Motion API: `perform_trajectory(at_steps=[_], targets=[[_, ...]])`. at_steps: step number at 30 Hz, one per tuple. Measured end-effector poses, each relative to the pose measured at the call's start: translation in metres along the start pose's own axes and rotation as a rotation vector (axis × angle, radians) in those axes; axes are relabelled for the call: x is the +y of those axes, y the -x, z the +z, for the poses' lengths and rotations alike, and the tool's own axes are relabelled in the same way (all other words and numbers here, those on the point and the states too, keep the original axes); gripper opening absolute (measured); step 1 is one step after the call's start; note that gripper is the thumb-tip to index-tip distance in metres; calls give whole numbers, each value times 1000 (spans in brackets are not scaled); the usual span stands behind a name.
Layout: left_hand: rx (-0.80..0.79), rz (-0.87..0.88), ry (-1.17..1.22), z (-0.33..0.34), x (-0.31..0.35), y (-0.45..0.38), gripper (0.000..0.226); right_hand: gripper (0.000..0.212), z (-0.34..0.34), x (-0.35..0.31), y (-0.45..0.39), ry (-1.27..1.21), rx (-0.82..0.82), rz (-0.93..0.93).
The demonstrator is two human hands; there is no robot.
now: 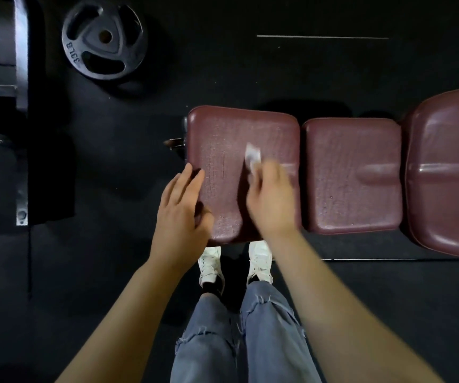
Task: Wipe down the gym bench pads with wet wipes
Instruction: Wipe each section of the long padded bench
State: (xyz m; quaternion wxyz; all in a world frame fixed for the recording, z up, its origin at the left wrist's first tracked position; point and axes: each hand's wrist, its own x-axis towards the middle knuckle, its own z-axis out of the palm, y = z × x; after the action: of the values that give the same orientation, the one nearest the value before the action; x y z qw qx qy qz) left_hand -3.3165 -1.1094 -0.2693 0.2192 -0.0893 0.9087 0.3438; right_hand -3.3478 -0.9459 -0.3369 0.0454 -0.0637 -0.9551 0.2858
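Note:
The dark red gym bench lies across the floor with three pads: a left seat pad (223,134), a middle pad (352,175) and a larger back pad (449,172) at the right edge. My right hand (272,200) is over the left pad, blurred by motion, and holds a white wet wipe (252,154) that sticks out past its fingers onto the pad. At that pad's front left corner my left hand (181,208) rests with straight fingers along the edge.
A black 33 lb weight plate (104,40) lies on the dark rubber floor at the back left. A dark metal machine frame (21,106) runs down the left side. My white shoes (209,264) stand just below the seat pad.

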Motion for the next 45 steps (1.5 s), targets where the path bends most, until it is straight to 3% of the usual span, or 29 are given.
perform_trajectory(at_steps=[3, 5, 9, 12, 14, 20, 22, 31, 34, 38, 40, 45], targets=[[-29, 8, 3, 1, 3, -3, 69, 11, -21, 20, 90, -52, -148, 50], [-46, -14, 35, 1, 2, -3, 70, 11, -22, 25, 93, -72, -174, 50], [-51, 17, -53, 2, 1, -2, 74, 7, -2, 14, -11, -69, -49, -38], [-53, 22, -161, 7, 2, -5, 74, 9, 6, 5, -98, -71, 61, 31], [-52, 20, -186, 12, 3, -5, 76, 10, 7, 6, -106, -30, 72, 47], [-29, 64, -306, 21, 6, -1, 80, 4, -20, 31, 69, -69, -51, 96], [-28, 62, -327, 21, 5, -2, 80, 10, -24, 34, 94, -87, -79, 138], [-58, 68, -379, 18, 5, -7, 84, 5, 8, 20, -108, -93, 84, 111], [-75, 60, -367, 16, 6, -7, 87, 10, 4, 28, -66, -28, 75, 148], [-84, 73, -354, 16, 9, -4, 91, 5, -25, 42, 68, -133, -9, 280], [-82, 47, -335, 18, 9, -5, 92, 7, -29, 42, 95, -180, -30, 360], [-80, 56, -324, 18, 8, -5, 92, 8, 0, 35, -18, -157, 123, 361]])
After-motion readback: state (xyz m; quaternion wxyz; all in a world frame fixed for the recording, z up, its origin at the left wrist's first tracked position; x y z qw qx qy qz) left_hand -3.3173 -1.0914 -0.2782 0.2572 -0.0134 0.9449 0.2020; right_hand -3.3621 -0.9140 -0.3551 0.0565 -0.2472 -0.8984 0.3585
